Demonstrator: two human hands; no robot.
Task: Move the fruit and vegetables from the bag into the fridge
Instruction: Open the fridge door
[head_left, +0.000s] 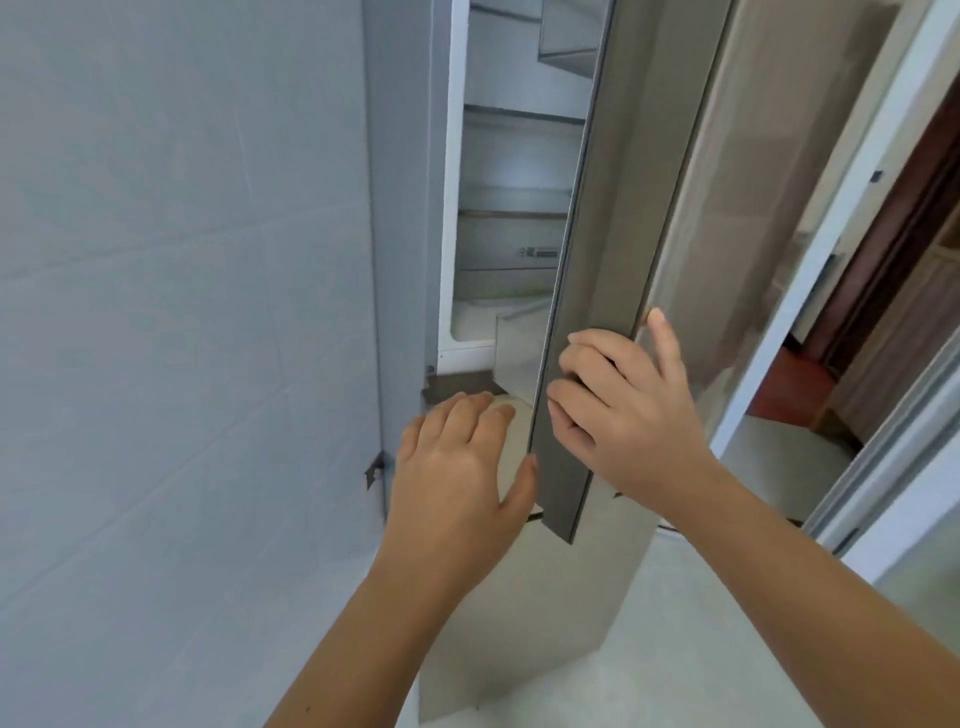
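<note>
The fridge (511, 171) stands ajar, and the right grip (623, 410) holds the free edge of the fridge door (587, 249): its fingers curl round the grey edge strip and its thumb lies flat on the glossy outer face. The left grip (457, 467) is wide and holds nothing; its fingers are straight and reach towards the gap, and its thumb is at the door's lower edge, whether touching I cannot tell. The fruit and vegetables and the bag are out of view, so how they will handle cannot be judged from here.

The door looks tall, stiff and probably heavy, with a smooth face that is likely slippery under a bare thumb. The edge strip, where the fingers already wrap, seems the surest place to hold.

Inside are pale shelves (519, 117) and a drawer (506, 254) with a small label, and no food shows in the part that can be seen. A grey panel (405, 208) bounds the opening on the left, just beside a tiled wall (156, 260). A lower door (519, 623) sits closed below the hands. On the right a sliding door frame (852, 270) stands near the swinging door and may limit how far it opens, and the narrow gap would hinder loading
</note>
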